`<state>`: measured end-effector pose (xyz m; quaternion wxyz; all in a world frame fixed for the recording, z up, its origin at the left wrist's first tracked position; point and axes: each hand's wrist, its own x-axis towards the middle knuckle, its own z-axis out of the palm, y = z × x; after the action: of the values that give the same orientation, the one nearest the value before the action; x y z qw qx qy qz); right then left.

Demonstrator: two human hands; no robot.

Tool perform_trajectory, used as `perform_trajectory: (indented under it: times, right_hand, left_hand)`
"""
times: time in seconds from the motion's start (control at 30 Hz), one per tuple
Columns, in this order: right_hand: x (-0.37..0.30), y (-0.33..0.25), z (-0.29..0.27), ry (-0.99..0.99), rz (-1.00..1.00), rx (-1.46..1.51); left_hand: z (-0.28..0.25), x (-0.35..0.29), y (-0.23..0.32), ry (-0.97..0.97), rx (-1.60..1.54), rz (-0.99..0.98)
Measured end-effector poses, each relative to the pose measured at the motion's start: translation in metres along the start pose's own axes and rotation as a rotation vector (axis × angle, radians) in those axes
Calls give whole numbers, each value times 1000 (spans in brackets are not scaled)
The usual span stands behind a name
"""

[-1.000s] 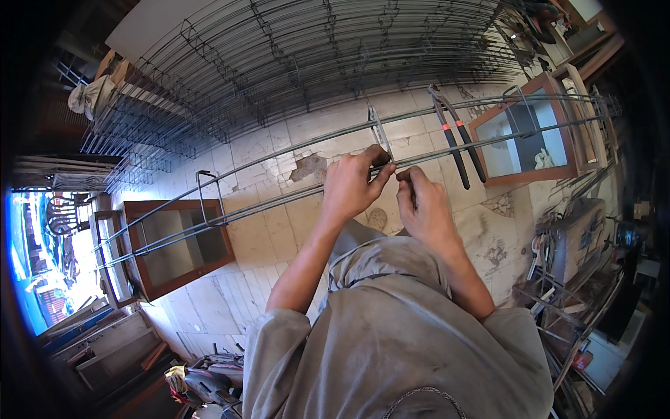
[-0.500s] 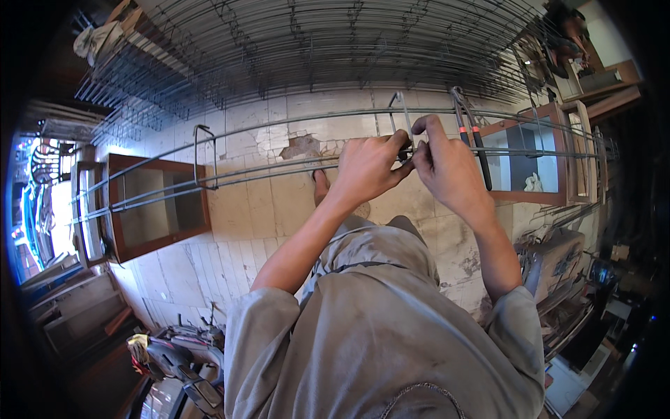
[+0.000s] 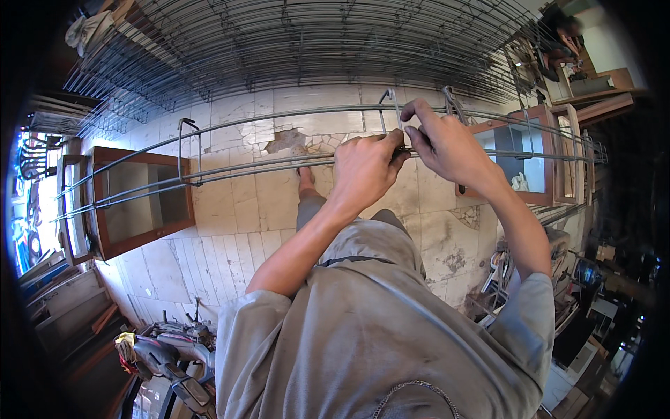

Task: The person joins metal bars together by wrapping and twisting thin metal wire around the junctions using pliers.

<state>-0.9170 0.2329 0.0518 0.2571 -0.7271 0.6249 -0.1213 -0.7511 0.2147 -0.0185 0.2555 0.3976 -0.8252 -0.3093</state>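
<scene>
- The left hand (image 3: 364, 170) is seen closed around the long steel bars (image 3: 237, 171) of a rebar cage that runs from left to right across the view, above a tiled floor (image 3: 230, 216).
- A small dark tool or wire piece is pinched at the tips of the left fingers, just where a rectangular stirrup (image 3: 391, 115) crosses the bars; what it is exactly cannot be told.
- The right hand (image 3: 447, 143) is set just beside the left, touching the same stirrup; its thumb and forefinger are pinched on the thin upright wire, the other fingers curled.
- A second stirrup (image 3: 187, 150) is carried on the bars well to the left, and a third (image 3: 452, 101) is seen just right of the hands.
- Two wooden stands (image 3: 143, 202) (image 3: 530, 157) are placed under the bars, left and right.
- Stacked wire mesh (image 3: 300, 49) is laid at the far side of the floor.
- A grey shirt (image 3: 377, 335) fills the near middle; machinery (image 3: 164, 356) is noted near left.
</scene>
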Motion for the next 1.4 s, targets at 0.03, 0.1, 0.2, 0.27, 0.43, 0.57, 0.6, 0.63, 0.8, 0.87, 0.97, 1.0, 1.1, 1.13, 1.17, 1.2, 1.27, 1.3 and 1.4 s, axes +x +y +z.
perform_trajectory:
  times: [0.03,0.1,0.2,0.27,0.43,0.57,0.6,0.63,0.8,0.87,0.97,1.0,1.1,1.13,1.17,1.2,1.27,1.3,1.4]
  right_hand:
    - [4,2,-1,2,34,18]
    - [11,12,2,59,40,78]
    - [17,27,7,91,48,99]
    - [24,38,13,78,44,81]
    - [43,53,22,-105,86,51]
    - [55,64,35,-229,35,148]
    - [58,57,32,-294,62,163]
    - [60,54,30,-358,89,177]
    - [61,72,49,-404,12,198]
    - [64,75,51,-428,35,161]
    - [60,81,47,-342,13,163]
    - [57,71,43,-264,74,155]
    - [21,59,47,331,-7,-118]
    - [1,44,46,468,68,-52]
    - [-17,25,50,598,126,20]
    - [-39,13,59,643,185,162]
    - [-76,-2,93,621,290,465]
    - [-82,4,116,555,331,621]
    - [-56,17,162,843,357,1271]
  left_hand:
    - [0,0,0,10,-9,-9]
    - [0,-1,1,28,-28,-23]
    - [0,-1,0,24,-50,-5]
    - [2,-1,-2,53,-37,18]
    - [2,-2,-4,71,-20,68]
    - [4,-2,-3,92,-56,98]
    - [4,-3,-4,95,-61,103]
    - [6,-3,-5,105,-76,83]
    - [9,-2,1,53,-48,-18]
    - [15,-2,0,75,-60,-43]
    - [15,3,6,42,-53,-74]
    - [12,1,7,25,-41,-97]
    - [6,3,12,-23,-59,-158]
    - [3,4,14,-66,-50,-185]
    - [2,2,11,-52,-61,-207]
    - [2,3,11,-48,-82,-208]
    - [1,3,15,-43,-94,-201]
    - [1,6,18,-47,-101,-207]
    - [0,7,23,-79,-118,-226]
